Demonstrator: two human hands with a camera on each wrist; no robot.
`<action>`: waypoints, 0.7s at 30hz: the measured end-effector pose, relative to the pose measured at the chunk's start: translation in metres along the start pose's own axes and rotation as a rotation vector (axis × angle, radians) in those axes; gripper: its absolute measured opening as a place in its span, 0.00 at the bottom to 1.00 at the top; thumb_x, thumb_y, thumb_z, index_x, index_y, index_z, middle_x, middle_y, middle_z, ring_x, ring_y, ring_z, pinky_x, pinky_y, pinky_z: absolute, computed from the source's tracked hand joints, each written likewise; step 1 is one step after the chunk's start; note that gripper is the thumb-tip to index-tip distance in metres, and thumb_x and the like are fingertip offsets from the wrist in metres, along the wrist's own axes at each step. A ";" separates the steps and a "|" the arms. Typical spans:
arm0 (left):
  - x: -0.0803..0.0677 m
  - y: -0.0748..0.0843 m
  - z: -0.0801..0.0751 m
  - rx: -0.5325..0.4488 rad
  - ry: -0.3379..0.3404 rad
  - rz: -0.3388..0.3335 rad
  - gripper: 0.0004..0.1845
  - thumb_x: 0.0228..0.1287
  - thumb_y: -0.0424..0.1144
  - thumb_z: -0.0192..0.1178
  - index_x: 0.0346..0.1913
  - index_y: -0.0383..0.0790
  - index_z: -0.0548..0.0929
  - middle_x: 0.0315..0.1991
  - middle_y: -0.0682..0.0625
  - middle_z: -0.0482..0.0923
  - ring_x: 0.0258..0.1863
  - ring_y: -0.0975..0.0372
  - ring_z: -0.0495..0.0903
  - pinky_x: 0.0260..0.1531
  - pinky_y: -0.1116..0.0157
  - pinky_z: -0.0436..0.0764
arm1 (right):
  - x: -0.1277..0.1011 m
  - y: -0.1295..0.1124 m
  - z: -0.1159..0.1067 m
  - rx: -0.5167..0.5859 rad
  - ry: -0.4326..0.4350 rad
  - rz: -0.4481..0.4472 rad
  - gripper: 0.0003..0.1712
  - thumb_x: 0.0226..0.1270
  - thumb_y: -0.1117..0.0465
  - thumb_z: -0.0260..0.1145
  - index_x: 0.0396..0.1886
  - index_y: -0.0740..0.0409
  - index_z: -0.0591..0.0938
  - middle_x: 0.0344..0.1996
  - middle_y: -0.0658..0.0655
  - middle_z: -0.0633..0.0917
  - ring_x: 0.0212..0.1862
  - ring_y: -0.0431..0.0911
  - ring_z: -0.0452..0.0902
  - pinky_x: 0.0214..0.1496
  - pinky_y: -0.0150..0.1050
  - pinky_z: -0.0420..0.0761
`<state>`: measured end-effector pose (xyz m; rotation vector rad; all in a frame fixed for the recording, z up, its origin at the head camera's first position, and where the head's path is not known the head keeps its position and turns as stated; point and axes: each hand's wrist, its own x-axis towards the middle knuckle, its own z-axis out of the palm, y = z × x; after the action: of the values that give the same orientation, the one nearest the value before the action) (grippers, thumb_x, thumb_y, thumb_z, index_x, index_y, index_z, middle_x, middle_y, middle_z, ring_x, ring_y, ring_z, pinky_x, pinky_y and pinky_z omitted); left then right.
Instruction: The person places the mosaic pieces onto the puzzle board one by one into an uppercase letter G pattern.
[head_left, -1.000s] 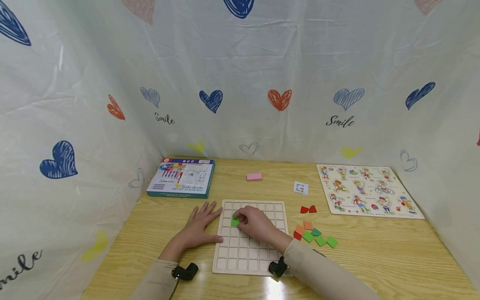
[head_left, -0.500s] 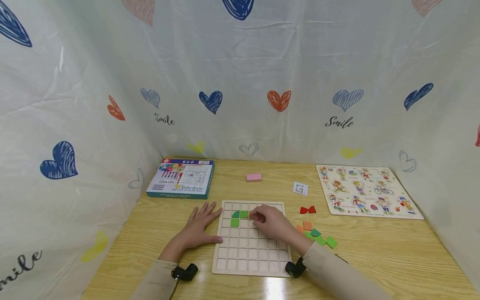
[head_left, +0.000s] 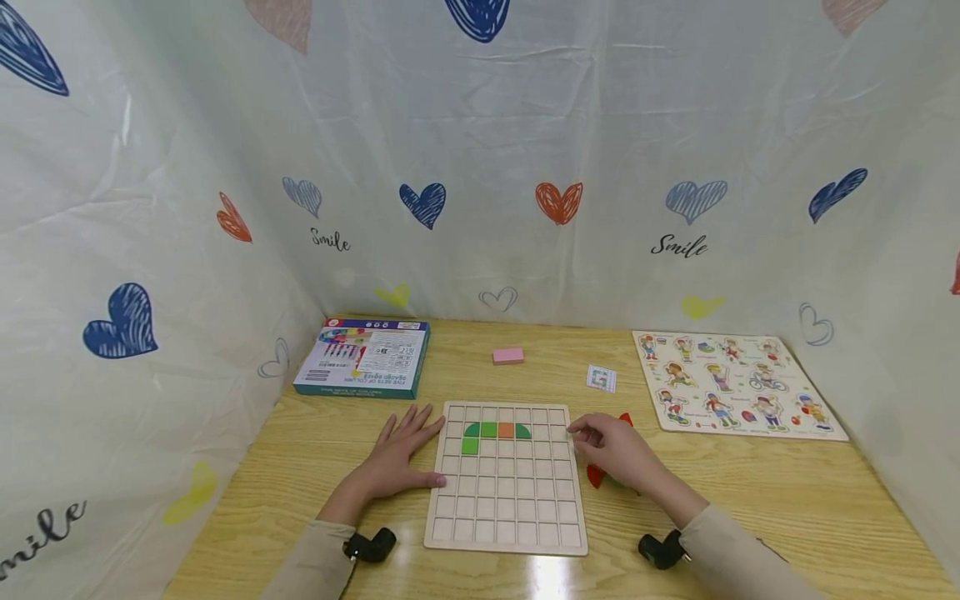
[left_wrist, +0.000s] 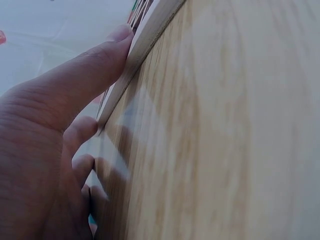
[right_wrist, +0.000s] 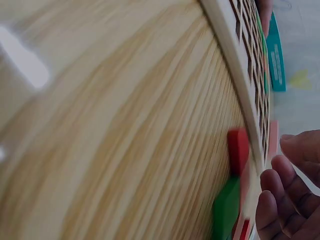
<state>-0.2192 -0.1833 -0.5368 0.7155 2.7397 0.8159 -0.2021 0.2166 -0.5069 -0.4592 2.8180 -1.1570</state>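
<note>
My left hand [head_left: 401, 454] rests with spread fingers at the left edge of a wooden grid board [head_left: 506, 533]; its thumb touches the rim, also seen in the left wrist view. On the board lie a dark green quarter-round [head_left: 472, 430], two light green squares [head_left: 469, 446], an orange square [head_left: 506, 430] and another dark green quarter-round [head_left: 523, 431]. Just off the board's right edge, my right hand [head_left: 618, 454] hovers with loosely bent fingers, nothing visible between them. It hides most of the loose pieces; a red piece [head_left: 595, 476] shows beside it, and a green piece [right_wrist: 226, 207] in the right wrist view.
A boxed set [head_left: 363, 358] lies at the back left and a pink block [head_left: 507, 356] behind the board. A small printed card [head_left: 602, 378] lies behind my right hand. At the right is a picture puzzle board [head_left: 738, 383]. A curtain [head_left: 480, 108] hangs behind the table.
My right hand has moved right, off the board toward the loose pieces. An orange square and a second dark green quarter-round now show in the row. My left hand has stayed in place.
</note>
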 end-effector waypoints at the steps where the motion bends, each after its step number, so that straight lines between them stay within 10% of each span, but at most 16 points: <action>1: 0.000 0.000 0.000 -0.002 -0.001 -0.002 0.54 0.54 0.66 0.71 0.80 0.47 0.61 0.82 0.43 0.46 0.81 0.44 0.37 0.76 0.41 0.32 | -0.003 0.004 -0.004 -0.005 0.010 -0.001 0.10 0.69 0.65 0.70 0.48 0.57 0.87 0.33 0.44 0.82 0.35 0.38 0.76 0.37 0.33 0.80; 21: 0.000 0.000 0.000 -0.008 -0.016 -0.017 0.54 0.55 0.67 0.70 0.81 0.51 0.59 0.83 0.46 0.43 0.81 0.48 0.35 0.76 0.45 0.30 | -0.028 0.040 -0.034 -0.082 -0.039 0.057 0.08 0.67 0.60 0.72 0.43 0.56 0.86 0.36 0.47 0.82 0.38 0.41 0.76 0.41 0.37 0.80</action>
<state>-0.2191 -0.1839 -0.5368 0.6929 2.7231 0.8141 -0.1908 0.2749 -0.5116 -0.3999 2.8337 -1.0136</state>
